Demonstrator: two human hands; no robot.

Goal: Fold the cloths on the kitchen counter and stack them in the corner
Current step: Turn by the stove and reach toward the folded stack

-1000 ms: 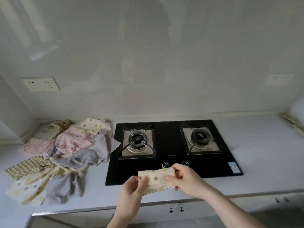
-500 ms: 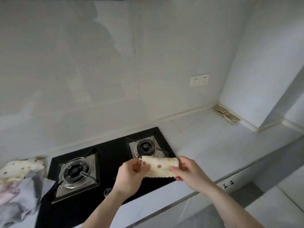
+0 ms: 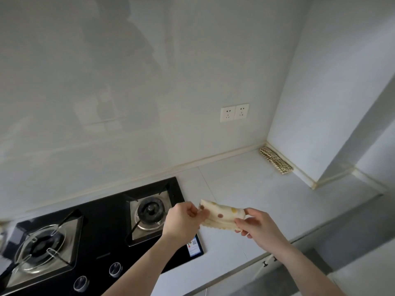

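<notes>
The folded cloth (image 3: 222, 215), cream with dots, hangs in the air above the counter (image 3: 245, 184) beside the hob (image 3: 102, 231). The left hand (image 3: 181, 221) pinches one end, the right hand (image 3: 258, 227) the other. A checked cloth (image 3: 275, 160) lies in the corner.

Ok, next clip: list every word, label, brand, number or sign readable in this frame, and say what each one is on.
No text here can actually be read.
Sticker on the front right corner of the black hob: blue and white with a red patch and print, too small and blurred to read.
Faint mark on the hob glass between the burners: too blurred to read.
Two hob knobs: no legible markings.
Wall sockets: no lettering visible.
Dotted cloth held in both hands: pattern only, no text.
</notes>
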